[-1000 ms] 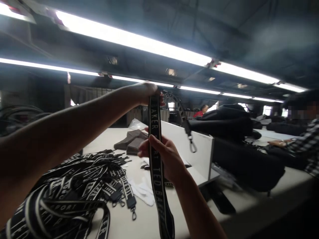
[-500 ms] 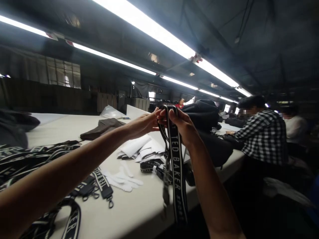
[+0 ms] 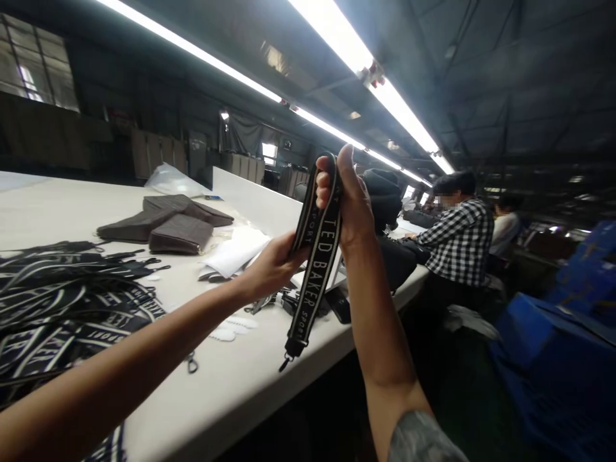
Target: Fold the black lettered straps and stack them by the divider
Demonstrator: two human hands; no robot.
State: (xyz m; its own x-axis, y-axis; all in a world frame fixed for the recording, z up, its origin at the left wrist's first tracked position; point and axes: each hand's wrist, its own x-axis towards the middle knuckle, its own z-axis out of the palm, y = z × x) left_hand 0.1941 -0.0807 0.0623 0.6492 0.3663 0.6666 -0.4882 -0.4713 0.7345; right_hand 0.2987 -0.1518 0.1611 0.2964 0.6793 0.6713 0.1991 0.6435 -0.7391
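Observation:
A black webbing strap (image 3: pixel 321 256) with white lettering and pale edge stripes hangs folded over the fingers of my right hand (image 3: pixel 353 199). That hand is raised above the table, fingers curled through the loop and thumb pointing up. My left hand (image 3: pixel 276 263) is lower, closed round the rear length of the strap; its fingertips are hidden behind the webbing. A metal snap hook (image 3: pixel 285 363) dangles from the strap's lower end. To the left, a heap of similar straps (image 3: pixel 86 308) covers part of the table.
Dark brown fabric pieces (image 3: pixel 180 232), white paper sheets (image 3: pixel 235 253) and a clear plastic bag (image 3: pixel 176 181) lie on the white table (image 3: pixel 192 410). A person in a checked shirt (image 3: pixel 459 240) works farther along it. Blue crates (image 3: pixel 563 366) stand at right.
My right hand has risen with the strap. My left hand has moved from the top of the loop down to the strap's rear length. The view has swung right.

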